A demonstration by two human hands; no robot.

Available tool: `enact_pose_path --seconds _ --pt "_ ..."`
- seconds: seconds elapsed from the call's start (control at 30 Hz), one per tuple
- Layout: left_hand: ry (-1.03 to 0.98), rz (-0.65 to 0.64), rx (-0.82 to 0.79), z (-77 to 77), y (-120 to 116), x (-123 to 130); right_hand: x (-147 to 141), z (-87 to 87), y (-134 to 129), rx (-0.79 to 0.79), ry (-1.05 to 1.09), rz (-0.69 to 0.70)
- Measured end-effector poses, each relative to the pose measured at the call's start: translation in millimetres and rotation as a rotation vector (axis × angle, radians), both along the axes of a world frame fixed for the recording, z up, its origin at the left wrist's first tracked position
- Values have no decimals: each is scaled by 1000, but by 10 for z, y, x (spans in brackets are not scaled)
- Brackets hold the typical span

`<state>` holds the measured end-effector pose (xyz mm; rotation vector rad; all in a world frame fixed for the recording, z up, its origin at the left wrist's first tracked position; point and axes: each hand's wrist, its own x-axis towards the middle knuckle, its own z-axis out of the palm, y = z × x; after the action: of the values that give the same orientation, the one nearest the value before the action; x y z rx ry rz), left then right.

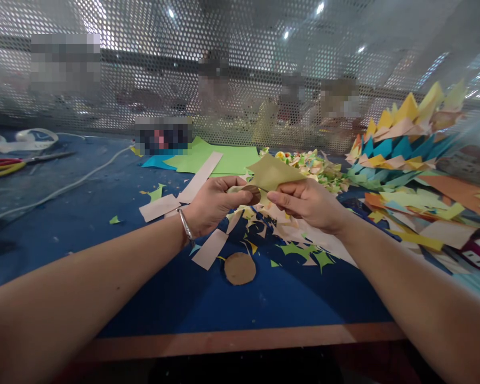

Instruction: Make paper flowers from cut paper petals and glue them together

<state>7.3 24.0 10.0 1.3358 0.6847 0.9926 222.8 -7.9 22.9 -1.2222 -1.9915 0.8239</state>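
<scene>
Above the blue table, my left hand (218, 204) pinches a small brown disc (254, 193) that looks like cardboard, its edge seen at a slant. A pale yellow-green sheet of paper (278, 172) is gripped in my right hand (304, 201), thumb against the fingers. The disc and the paper are close together between the hands; whether they touch I cannot tell. Below my hands, a round cardboard disc (240, 269) lies flat near the table's front. Pale paper strips (210, 249) and green paper scraps (324, 260) lie around it.
Shredded paper (314, 168) is heaped behind my right hand, with green sheets (224, 159) to its left. A layered paper-spike model (408, 136) stands at the right, beside loose coloured papers (420, 213). Scissors (8, 166) and a white cord (72, 186) lie left. A perforated screen (248, 69) closes the back.
</scene>
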Motion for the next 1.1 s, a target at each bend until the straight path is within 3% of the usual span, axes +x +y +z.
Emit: enact_pose_path --seconds 0.23,0.53,0.77,1.1 --pt "-46 -1 -87 18 -11 0 -29 38 -24 29 -10 1" --pt "-20 -24 -80 -2 -8 -14 -30 51 -35 80 -61 -20" --pt "-28 -25 -103 33 -21 -1 -44 21 -20 36 6 9" --pt "75 -7 66 28 8 -18 -64 -12 -27 51 24 34"
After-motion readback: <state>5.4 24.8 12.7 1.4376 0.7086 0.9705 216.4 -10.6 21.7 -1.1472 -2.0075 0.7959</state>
